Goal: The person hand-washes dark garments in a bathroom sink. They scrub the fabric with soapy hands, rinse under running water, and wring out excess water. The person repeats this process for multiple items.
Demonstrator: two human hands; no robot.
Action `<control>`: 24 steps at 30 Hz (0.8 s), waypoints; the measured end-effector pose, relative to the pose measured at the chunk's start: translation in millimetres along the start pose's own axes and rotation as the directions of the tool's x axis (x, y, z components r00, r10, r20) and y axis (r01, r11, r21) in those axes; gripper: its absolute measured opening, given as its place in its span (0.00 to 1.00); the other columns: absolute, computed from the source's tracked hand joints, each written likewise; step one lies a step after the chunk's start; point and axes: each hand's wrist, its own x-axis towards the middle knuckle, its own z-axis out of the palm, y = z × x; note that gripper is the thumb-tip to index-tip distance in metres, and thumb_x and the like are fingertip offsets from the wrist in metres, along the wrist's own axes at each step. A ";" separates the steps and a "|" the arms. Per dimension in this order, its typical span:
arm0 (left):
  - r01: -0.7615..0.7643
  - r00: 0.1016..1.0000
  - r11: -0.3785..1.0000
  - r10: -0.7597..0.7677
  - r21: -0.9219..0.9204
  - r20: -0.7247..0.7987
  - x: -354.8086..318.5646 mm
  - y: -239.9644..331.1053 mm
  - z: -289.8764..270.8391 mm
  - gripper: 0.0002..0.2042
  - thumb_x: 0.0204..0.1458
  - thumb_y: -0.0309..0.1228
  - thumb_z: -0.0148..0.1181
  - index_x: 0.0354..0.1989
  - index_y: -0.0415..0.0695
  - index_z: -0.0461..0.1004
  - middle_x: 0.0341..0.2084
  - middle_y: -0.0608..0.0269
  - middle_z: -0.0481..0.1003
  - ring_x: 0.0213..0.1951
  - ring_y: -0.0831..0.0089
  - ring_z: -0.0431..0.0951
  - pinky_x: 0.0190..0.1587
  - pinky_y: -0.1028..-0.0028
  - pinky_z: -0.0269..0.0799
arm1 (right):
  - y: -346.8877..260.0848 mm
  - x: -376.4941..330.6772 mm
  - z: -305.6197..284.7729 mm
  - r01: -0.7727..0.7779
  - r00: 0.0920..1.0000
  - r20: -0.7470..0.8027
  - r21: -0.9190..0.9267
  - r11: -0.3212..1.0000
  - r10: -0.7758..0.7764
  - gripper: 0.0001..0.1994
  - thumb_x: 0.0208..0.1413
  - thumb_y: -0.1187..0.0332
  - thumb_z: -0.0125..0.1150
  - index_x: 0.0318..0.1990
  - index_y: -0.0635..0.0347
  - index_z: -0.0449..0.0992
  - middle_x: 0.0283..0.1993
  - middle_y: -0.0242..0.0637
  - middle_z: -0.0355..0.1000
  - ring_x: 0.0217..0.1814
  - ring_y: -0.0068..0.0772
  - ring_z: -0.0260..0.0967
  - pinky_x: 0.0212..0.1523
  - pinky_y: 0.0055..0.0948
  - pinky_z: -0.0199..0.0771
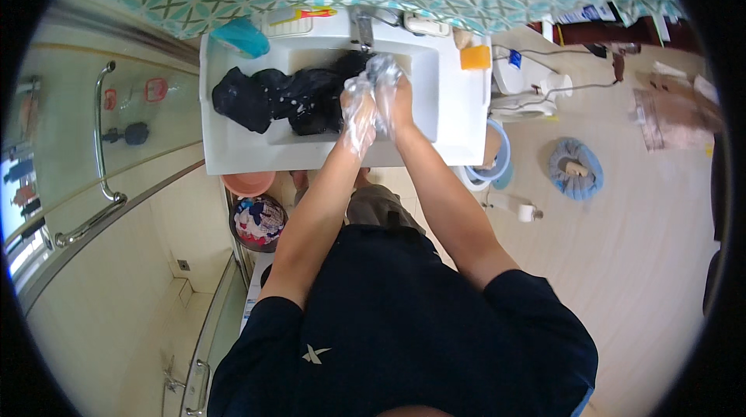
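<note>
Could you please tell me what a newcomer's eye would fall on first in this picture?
Probably the suds-covered left hand and right hand, close together over the white sink. Next might be the black cloth heaped across the sink's left side, then the bright orange block towards its far right corner.
</note>
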 end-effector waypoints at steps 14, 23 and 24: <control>-0.072 0.997 0.996 0.071 0.056 0.022 -20.9 33.7 14.5 0.12 0.64 0.39 0.55 0.28 0.51 0.67 0.23 0.70 0.69 0.27 0.75 0.71 0.30 0.69 0.71 | 34.4 10.0 -5.9 -0.237 0.971 0.071 0.215 0.948 0.226 0.17 0.64 0.60 0.56 0.44 0.68 0.78 0.41 0.43 0.79 0.42 0.40 0.75 0.47 0.38 0.75; -0.131 0.991 0.989 0.132 0.068 -0.012 -26.4 25.2 28.8 0.20 0.62 0.54 0.54 0.31 0.49 0.72 0.24 0.70 0.71 0.26 0.73 0.73 0.30 0.71 0.72 | 40.1 18.9 -8.2 -0.302 0.952 0.143 0.295 0.907 0.271 0.12 0.60 0.67 0.54 0.41 0.69 0.76 0.38 0.54 0.77 0.38 0.53 0.75 0.44 0.44 0.75; -0.084 0.995 0.980 0.093 -0.180 0.041 -29.6 25.0 28.1 0.18 0.63 0.51 0.54 0.32 0.49 0.72 0.25 0.71 0.72 0.28 0.75 0.73 0.32 0.72 0.72 | 41.0 20.2 -8.5 -0.280 0.940 0.275 0.277 0.919 0.203 0.12 0.61 0.66 0.55 0.42 0.69 0.76 0.39 0.51 0.78 0.39 0.48 0.75 0.45 0.42 0.75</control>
